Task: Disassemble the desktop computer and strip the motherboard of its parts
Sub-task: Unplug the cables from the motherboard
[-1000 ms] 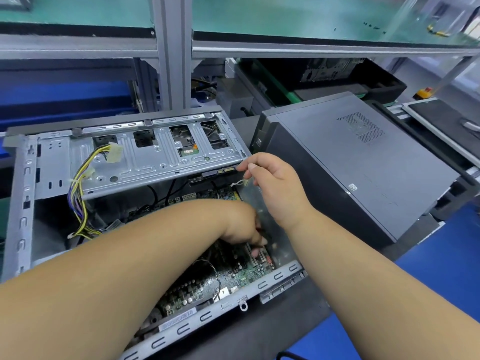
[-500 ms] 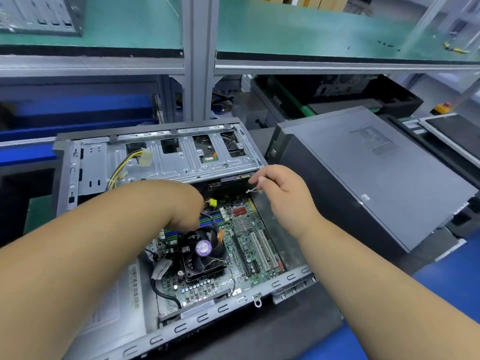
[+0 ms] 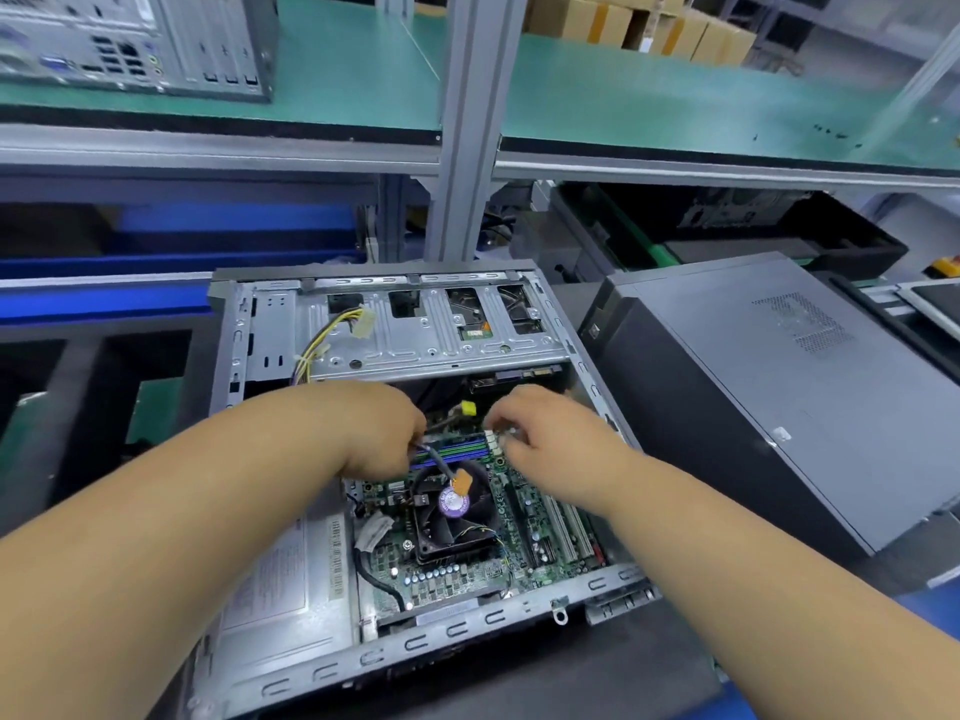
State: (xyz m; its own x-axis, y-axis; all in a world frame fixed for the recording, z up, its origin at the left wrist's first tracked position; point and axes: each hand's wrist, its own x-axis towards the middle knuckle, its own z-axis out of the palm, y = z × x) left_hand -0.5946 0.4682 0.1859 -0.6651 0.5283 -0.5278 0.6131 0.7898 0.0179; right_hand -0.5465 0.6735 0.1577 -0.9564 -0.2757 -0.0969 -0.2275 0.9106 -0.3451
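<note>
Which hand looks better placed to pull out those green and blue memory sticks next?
Probably the right hand: its fingertips sit at the white latch end of the memory sticks, which lie in the open beside it. The left hand covers their other end and seems to be gripping a dark cable.

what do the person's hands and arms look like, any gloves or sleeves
Both the left hand and right hand are bare: no gloves, rings or watch show. Both forearms are uncovered as far as the frame's edge, with no sleeve in view.
</note>
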